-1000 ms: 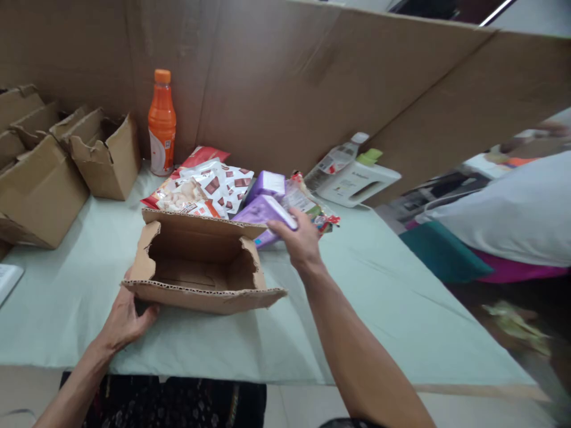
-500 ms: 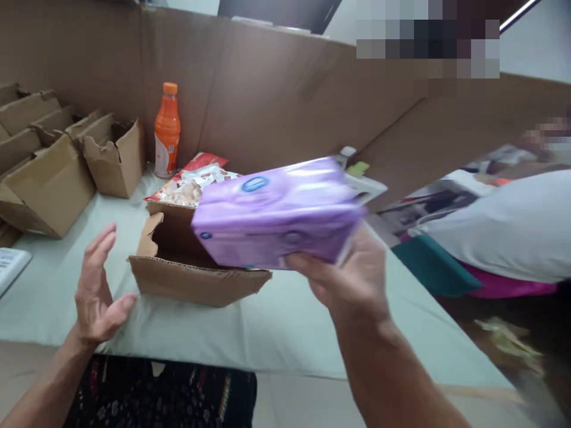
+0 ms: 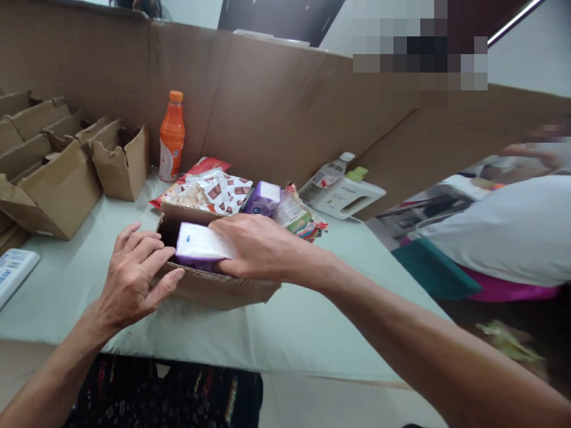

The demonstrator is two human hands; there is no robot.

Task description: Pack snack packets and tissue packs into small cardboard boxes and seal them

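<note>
My right hand (image 3: 263, 246) is closed around a purple-and-white tissue pack (image 3: 200, 241), which stands partly inside an open cardboard box (image 3: 223, 291) with torn edges. The pack's white end faces up and its lower part is hidden by the box wall. My left hand (image 3: 140, 273) is at the box's left end, fingers spread and thumb apart. Its fingertips are close to the pack; whether they touch the pack or the rim I cannot tell. Behind the box lie a snack bag (image 3: 218, 187), another purple pack (image 3: 264, 199) and a colourful food packet (image 3: 297, 214).
An orange drink bottle (image 3: 172, 137) stands by the cardboard partition (image 3: 267, 101). More open boxes (image 3: 62, 184) crowd the left side. A clear bottle (image 3: 328, 178) and a white jug (image 3: 350, 196) are at back right. A white device (image 3: 15, 273) lies far left. Another person's sleeve (image 3: 504, 226) shows at right.
My right hand has moved left and turned the tissue pack end-up, lowering it into the box. My left hand has come right to the box's end. Items behind the box are now uncovered.
</note>
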